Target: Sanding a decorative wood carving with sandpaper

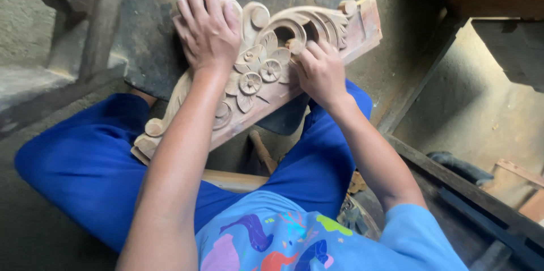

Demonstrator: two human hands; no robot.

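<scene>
Your left hand [207, 30] lies flat, fingers spread, on the carving [266, 67] at upper centre. Your right hand [320, 70] presses curled fingers onto its florets.

Dim, soft daylight; slightly blurred edges

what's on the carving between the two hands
In the head view, carved flowers and a curling scroll of the wooden carved panel lie between the left hand and the right hand; no loose object there.
</scene>
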